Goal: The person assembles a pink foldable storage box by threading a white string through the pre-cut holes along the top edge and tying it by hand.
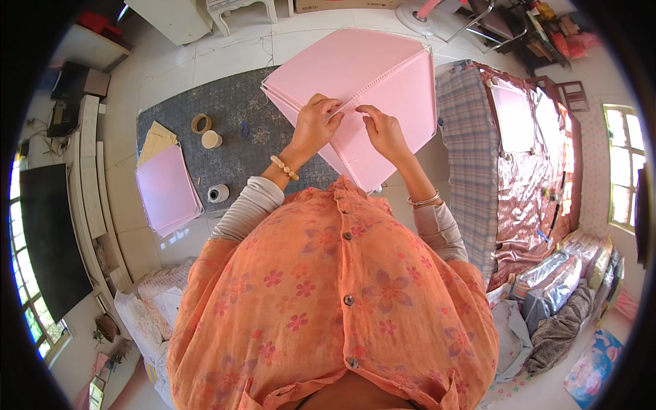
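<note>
A large pink panel point(400, 113), made of stiff-looking sheets, lies in front of me and overhangs the right side of a dark patterned table point(232, 96). A pale ridged line, like stitching or a coil, runs diagonally across it. Over this line my left hand point(316, 126) is closed, thumb and fingers drawn together near the ridge. Just to its right, my right hand point(383, 133) is bent in a similar pinch, its fingertips close to the same line. Whatever fine thing either pinch holds is too small to make out. Layered sheet edges show at the panel's left side.
On the table's left are a brown tape roll point(201, 124), a cream cup-shaped item point(212, 139), a white spool point(219, 193), a small blue object point(244, 128) and stacked pink sheets point(171, 188) beside tan paper point(157, 141). A plaid-skirted surface point(468, 157) stands close on the right.
</note>
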A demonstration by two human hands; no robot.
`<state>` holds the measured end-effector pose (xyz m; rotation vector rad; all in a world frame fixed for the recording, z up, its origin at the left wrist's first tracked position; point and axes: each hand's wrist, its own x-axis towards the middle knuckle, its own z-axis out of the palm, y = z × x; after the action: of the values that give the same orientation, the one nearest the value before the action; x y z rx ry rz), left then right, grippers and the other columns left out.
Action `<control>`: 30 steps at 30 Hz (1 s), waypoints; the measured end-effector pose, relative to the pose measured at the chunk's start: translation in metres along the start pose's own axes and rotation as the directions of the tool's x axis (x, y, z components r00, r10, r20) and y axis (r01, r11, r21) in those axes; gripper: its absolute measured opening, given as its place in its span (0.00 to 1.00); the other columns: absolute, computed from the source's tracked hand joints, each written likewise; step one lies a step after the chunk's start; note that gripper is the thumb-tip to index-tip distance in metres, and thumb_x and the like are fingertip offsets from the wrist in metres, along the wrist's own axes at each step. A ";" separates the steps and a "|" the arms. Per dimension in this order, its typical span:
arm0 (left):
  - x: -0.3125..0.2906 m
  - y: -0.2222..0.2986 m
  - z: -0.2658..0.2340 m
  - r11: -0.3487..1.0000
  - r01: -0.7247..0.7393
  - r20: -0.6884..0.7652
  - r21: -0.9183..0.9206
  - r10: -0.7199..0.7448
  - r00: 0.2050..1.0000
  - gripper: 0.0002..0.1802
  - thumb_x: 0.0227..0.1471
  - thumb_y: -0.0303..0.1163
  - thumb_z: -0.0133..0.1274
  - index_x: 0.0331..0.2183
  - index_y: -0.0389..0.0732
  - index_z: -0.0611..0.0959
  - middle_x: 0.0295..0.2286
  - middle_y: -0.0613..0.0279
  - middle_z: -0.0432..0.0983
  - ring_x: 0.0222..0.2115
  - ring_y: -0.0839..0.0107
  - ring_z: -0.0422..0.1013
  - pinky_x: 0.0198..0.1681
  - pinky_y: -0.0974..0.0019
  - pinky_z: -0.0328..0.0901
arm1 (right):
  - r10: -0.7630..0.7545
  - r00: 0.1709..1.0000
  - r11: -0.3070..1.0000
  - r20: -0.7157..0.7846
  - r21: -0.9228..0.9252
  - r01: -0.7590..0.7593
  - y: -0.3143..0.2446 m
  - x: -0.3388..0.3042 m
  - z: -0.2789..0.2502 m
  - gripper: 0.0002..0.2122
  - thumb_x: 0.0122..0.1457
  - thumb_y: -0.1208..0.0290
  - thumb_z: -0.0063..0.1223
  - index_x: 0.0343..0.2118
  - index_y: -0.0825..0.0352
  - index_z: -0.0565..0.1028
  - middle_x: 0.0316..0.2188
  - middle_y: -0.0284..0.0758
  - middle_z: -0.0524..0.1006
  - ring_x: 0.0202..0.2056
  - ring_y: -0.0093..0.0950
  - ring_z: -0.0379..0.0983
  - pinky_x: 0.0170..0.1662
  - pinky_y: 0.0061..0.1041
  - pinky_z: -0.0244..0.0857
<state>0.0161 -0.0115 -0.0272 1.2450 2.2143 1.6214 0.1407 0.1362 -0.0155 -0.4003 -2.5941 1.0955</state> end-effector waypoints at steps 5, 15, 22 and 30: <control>0.000 0.000 0.001 1.000 -0.019 -0.015 -0.011 0.019 1.000 0.13 0.42 0.22 0.60 0.35 0.34 0.81 0.29 0.53 0.74 0.28 0.59 0.74 0.32 0.64 0.69 | -0.080 0.997 0.996 -0.003 -0.034 0.080 -0.001 0.002 -0.004 0.10 0.58 0.77 0.44 0.42 0.67 0.74 0.28 0.46 0.78 0.26 0.44 0.75 0.31 0.40 0.67; -0.002 0.001 0.008 0.992 -0.128 -0.042 -0.002 0.128 0.991 0.12 0.41 0.19 0.58 0.34 0.33 0.81 0.29 0.53 0.74 0.28 0.55 0.73 0.30 0.62 0.68 | -0.025 0.998 0.992 -0.064 -0.125 0.017 0.004 0.005 0.009 0.09 0.58 0.76 0.45 0.40 0.65 0.74 0.28 0.44 0.79 0.29 0.44 0.76 0.33 0.39 0.69; -0.002 -0.001 0.008 0.994 -0.111 -0.025 -0.006 0.111 0.994 0.12 0.41 0.20 0.58 0.33 0.33 0.81 0.29 0.53 0.74 0.28 0.54 0.73 0.31 0.62 0.68 | -0.004 0.993 0.985 -0.118 -0.171 -0.016 0.001 0.013 0.021 0.04 0.60 0.77 0.46 0.36 0.68 0.72 0.27 0.44 0.78 0.28 0.44 0.76 0.30 0.36 0.69; -0.003 0.002 0.008 0.997 -0.074 0.003 -0.006 0.074 0.997 0.11 0.45 0.22 0.58 0.36 0.35 0.81 0.29 0.54 0.74 0.29 0.58 0.73 0.31 0.63 0.68 | 0.203 0.971 0.929 -0.124 -0.288 -0.231 -0.040 0.026 0.024 0.06 0.56 0.74 0.44 0.35 0.70 0.66 0.21 0.49 0.77 0.27 0.46 0.76 0.30 0.42 0.68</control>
<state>0.0237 -0.0072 -0.0299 1.3429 2.1847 1.6496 0.1026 0.1028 0.0017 -0.8056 -2.6844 0.7193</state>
